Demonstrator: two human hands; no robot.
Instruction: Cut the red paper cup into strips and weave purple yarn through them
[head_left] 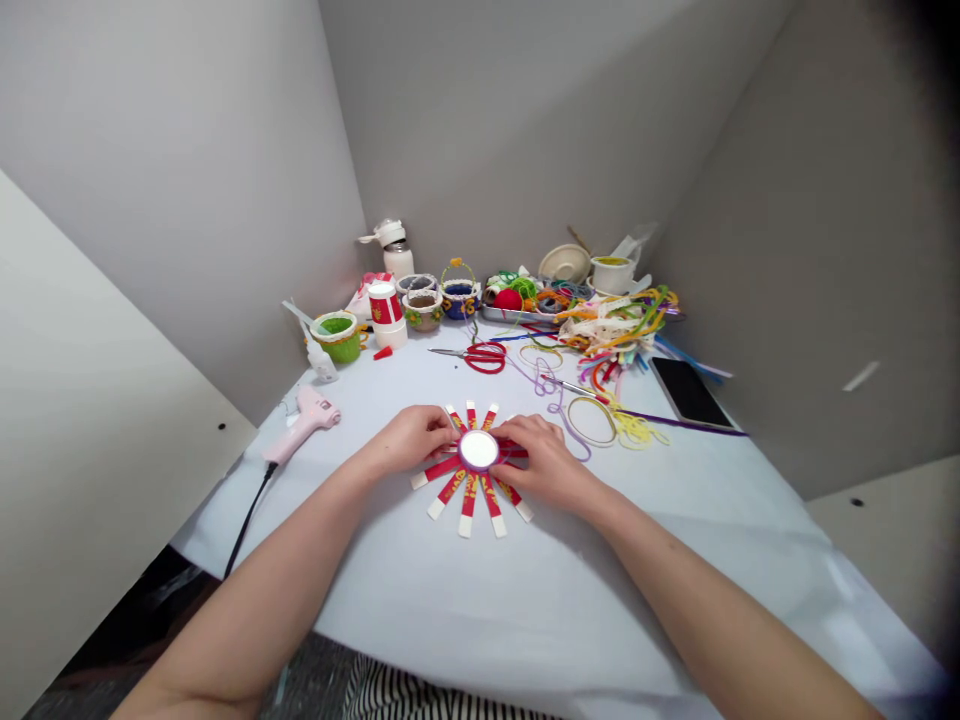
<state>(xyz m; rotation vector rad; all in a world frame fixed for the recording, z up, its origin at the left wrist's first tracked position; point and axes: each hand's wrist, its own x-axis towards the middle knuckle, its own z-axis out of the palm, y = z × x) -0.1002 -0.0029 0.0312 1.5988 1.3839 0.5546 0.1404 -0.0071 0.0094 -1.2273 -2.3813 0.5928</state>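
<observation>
On the white tabletop, left hand and right hand touch a splayed red cup just below frame centre; whether either grip clenches it, I cannot tell

Slit paper cup: some strips hidden under right fingers | left fingers: grip too small to tell | left forearm, right forearm, striped trousers: cut by bottom edge | white flask: base hidden

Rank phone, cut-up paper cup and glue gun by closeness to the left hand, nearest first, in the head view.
1. Cut-up paper cup: just right of the left hand.
2. Glue gun: at the table's left.
3. Phone: at the right.
</observation>
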